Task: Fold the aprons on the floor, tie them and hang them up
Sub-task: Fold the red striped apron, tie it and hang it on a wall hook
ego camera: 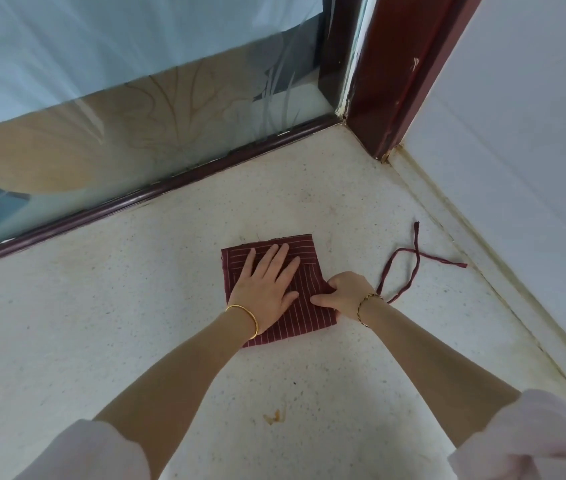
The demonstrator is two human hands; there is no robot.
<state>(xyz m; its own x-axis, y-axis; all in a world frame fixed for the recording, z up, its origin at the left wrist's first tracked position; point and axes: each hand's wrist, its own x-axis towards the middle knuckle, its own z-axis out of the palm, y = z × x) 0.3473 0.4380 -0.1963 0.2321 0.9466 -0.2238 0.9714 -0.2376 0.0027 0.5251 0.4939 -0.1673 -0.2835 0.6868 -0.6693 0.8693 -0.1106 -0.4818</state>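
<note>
A dark red apron (304,315) with thin white stripes lies folded into a small square on the speckled floor. My left hand (266,284) presses flat on top of it with the fingers straight and spread. My right hand (342,294) grips the apron's right edge, fingers curled into the cloth. The apron's dark red straps (409,268) trail loose over the floor to the right of my right wrist, crossing each other.
A frosted glass door (136,109) with a dark red bottom rail (157,192) runs along the far side. A dark red door post (389,81) stands in the corner. A white wall (524,150) with a low skirting closes the right side. Speckled floor (101,323) surrounds the apron.
</note>
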